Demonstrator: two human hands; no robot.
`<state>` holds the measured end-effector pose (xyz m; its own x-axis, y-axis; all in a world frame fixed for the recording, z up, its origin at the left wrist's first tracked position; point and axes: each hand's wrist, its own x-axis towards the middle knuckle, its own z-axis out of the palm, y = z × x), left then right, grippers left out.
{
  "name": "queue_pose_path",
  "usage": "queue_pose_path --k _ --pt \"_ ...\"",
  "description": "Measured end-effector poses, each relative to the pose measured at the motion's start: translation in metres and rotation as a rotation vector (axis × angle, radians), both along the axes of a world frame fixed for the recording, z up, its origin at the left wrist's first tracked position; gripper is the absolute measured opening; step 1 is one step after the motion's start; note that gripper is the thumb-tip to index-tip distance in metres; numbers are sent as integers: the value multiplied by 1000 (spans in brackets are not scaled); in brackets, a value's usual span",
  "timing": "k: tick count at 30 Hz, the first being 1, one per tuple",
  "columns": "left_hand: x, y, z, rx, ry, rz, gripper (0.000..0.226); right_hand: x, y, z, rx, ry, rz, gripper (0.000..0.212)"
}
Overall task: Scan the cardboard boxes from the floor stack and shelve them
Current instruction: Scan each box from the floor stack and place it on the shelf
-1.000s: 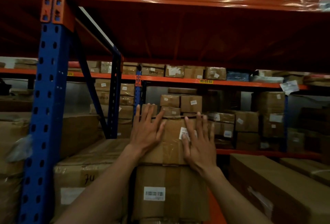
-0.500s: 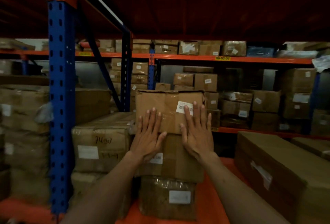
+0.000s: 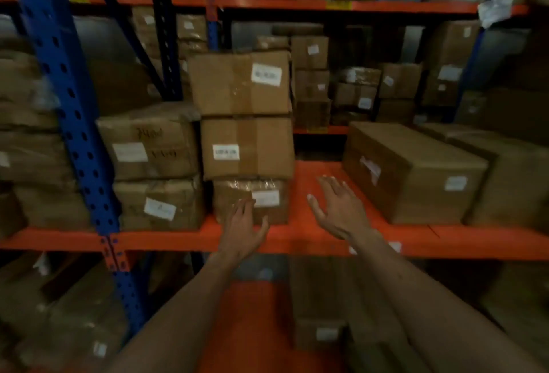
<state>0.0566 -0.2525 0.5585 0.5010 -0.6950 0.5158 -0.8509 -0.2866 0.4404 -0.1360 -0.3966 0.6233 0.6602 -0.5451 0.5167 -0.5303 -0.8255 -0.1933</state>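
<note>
Both hands have dropped away from the top cardboard box [image 3: 240, 83], which now sits alone on the three-box stack. Fingers of the left hand [image 3: 242, 228] hang loosely spread before the bottom box [image 3: 251, 201]; whether they touch it is unclear. Right hand [image 3: 338, 207], fingers spread, hovers over the orange shelf [image 3: 315, 173], holding nothing.

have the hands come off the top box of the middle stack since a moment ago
Yes. Both have dropped away from the top box: the left hand now sits before the bottom box, the right hand over the orange shelf.
</note>
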Motion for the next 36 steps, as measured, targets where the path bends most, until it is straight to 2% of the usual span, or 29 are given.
queue_pose_path --k 2,4,7,10,12,13,16,18,21,23,24,27,30,32,36 --pt "-30 10 -25 10 68 -39 60 -32 18 -25 82 -23 -59 64" --pt "-64 21 -46 29 161 -70 60 -64 37 -47 193 36 -117 56" --pt "-109 33 -85 141 309 -128 58 -110 56 -81 364 108 -234 56" --pt "-152 44 -127 282 392 -194 72 -159 72 -120 521 184 -364 72" --pt "-183 51 -149 359 437 -263 58 -195 76 -150 610 233 -422 92" --pt "-197 54 -160 384 450 -288 51 -213 78 -161 647 245 -444 95" --pt "-230 54 -195 456 464 -337 63 -261 83 -187 719 225 -491 77" --pt "-249 48 -217 533 475 -354 68 -287 81 -206 776 204 -523 79" --pt "-279 31 -241 628 478 -387 60 -319 66 -245 849 191 -555 92" --pt "-299 15 -260 640 480 -428 56 -334 51 -274 873 196 -571 97" --pt "-308 6 -273 644 501 -441 57 -340 42 -289 892 207 -577 92" --pt "-336 -19 -317 718 551 -432 68 -348 19 -328 976 215 -537 77" --pt "-358 -44 -377 770 583 -409 77 -348 -8 -382 1047 201 -514 80" --pt "-369 -56 -406 777 571 -418 76 -343 -22 -415 1050 192 -497 85" --pt "-384 -79 -469 751 559 -432 70 -326 -45 -484 1047 214 -461 72"
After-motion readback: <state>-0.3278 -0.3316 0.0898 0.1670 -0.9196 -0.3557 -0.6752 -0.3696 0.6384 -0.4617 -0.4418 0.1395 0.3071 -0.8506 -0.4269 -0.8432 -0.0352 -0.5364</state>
